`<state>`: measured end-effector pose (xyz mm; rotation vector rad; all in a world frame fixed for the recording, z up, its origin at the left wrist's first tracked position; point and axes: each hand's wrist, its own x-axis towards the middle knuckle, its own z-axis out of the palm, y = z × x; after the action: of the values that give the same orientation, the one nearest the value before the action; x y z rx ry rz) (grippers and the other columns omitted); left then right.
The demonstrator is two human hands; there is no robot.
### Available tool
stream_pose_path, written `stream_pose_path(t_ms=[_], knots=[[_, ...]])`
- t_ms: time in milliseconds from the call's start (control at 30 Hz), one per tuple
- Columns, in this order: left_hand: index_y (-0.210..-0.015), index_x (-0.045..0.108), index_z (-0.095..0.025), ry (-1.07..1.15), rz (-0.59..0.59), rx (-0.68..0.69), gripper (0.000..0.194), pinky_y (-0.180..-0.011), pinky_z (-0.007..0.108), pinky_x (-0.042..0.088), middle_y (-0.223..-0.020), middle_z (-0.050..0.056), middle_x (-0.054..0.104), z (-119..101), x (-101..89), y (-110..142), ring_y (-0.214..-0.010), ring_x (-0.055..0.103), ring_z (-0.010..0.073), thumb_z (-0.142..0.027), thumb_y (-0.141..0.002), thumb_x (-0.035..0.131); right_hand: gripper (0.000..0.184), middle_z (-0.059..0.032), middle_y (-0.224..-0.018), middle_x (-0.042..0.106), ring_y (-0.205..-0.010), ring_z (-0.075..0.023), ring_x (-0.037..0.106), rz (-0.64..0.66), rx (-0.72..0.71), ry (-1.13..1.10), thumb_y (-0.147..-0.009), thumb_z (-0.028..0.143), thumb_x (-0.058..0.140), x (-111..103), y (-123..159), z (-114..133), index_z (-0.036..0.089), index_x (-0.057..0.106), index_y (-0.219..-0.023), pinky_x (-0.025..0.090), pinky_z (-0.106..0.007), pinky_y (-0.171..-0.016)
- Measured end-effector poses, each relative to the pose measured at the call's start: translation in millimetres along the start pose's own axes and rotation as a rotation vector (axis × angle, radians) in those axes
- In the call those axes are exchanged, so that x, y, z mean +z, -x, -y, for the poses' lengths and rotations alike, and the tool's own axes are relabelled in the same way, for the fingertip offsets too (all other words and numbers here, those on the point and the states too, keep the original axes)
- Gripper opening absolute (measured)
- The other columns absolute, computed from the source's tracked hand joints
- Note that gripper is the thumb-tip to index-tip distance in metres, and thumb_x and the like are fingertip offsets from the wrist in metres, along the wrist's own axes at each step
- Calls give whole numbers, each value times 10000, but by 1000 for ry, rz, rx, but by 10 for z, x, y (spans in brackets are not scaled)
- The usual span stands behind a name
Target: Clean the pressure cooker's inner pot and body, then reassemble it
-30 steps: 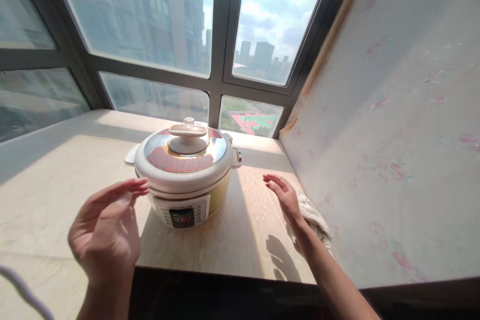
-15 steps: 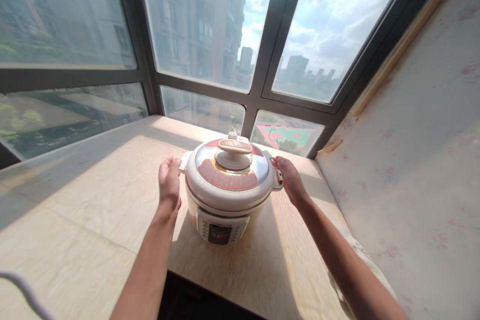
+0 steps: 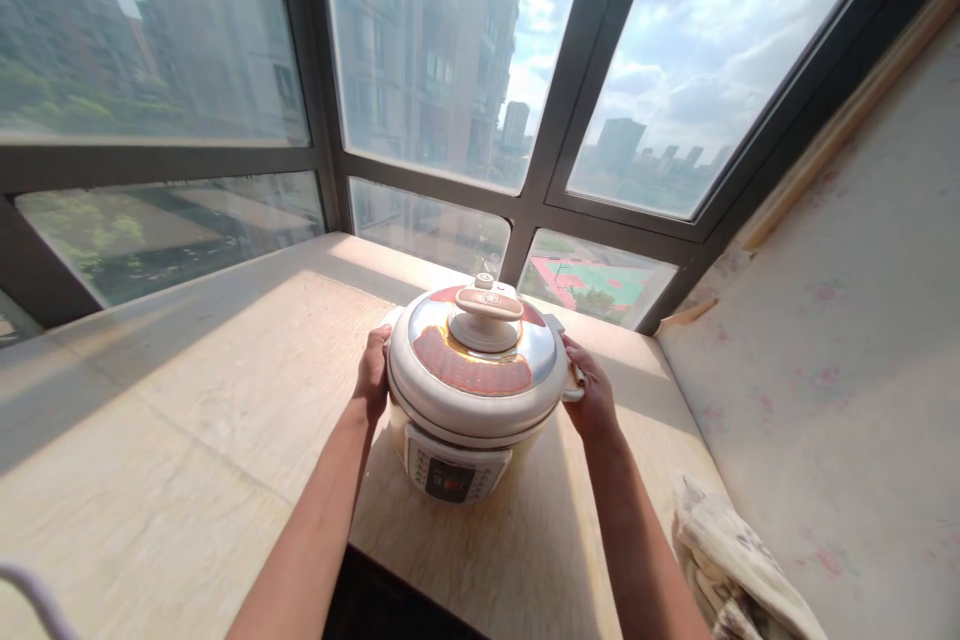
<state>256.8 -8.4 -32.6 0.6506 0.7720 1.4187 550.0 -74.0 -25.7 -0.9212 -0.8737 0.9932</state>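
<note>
A cream electric pressure cooker (image 3: 472,425) stands on the pale marbled ledge, its lid on. The lid has a shiny reddish-brown and silver top and a raised handle (image 3: 489,304), with a small valve knob behind it. On the front a dark display panel (image 3: 450,480) faces me. My left hand (image 3: 373,368) is closed at the cooker's left side handle, its fingertips partly hidden behind the rim. On the opposite side my right hand (image 3: 592,390) wraps around the right side handle, some of its fingers out of sight.
Dark-framed windows (image 3: 435,182) rise behind and left of the ledge (image 3: 225,400). A flowered wall (image 3: 840,350) closes off the right, with a crumpled cloth (image 3: 735,560) below it. A grey cable (image 3: 34,595) curves at lower left. The ledge's front edge drops to a dark area.
Both hands have closed in on the cooker's side handles, moving from their outer edges to a firmer hold. The view has shifted slightly, bringing more of the cloth into sight.
</note>
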Motion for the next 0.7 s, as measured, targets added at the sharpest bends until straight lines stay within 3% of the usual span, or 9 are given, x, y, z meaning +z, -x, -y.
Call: stream_pose_path(t_ms=[100, 233, 533, 700], knots=[[-715, 589, -216, -14, -8, 6, 307, -668, 354, 572, -585, 8, 645, 8, -23, -9, -758, 709, 294, -488, -645, 714, 341, -36, -1100, 784, -1067, -274, 703, -45, -4, -48, -777, 435, 717, -1, 4, -50, 248, 792, -1051, 543, -385, -915], [-780, 636, -201, -9, -1, 4, 336, -705, 377, 582, -642, 27, 688, 13, -24, 2, -821, 720, 326, -491, -638, 728, 254, -45, -1134, 783, -1123, -277, 689, -109, -89, 64, -809, 435, 711, -21, 44, -58, 273, 789, -988, 536, -409, -963], [-817, 654, -182, 4, 28, 33, 338, -761, 385, 595, -734, 46, 725, -21, 15, 32, -854, 719, 314, -481, -679, 731, 313, -31, -1152, 780, -1183, -293, 665, -129, -76, 15, -783, 466, 704, 7, 53, -104, 268, 774, -1015, 518, -435, -1010], [-857, 684, -161, 28, 73, 27, 311, -771, 395, 601, -775, 65, 738, -80, 81, 64, -867, 716, 317, -417, -682, 716, 302, -41, -1124, 780, -1155, -268, 669, -58, -81, 62, -870, 476, 629, 11, 66, -81, 282, 785, -1041, 544, -396, -956]])
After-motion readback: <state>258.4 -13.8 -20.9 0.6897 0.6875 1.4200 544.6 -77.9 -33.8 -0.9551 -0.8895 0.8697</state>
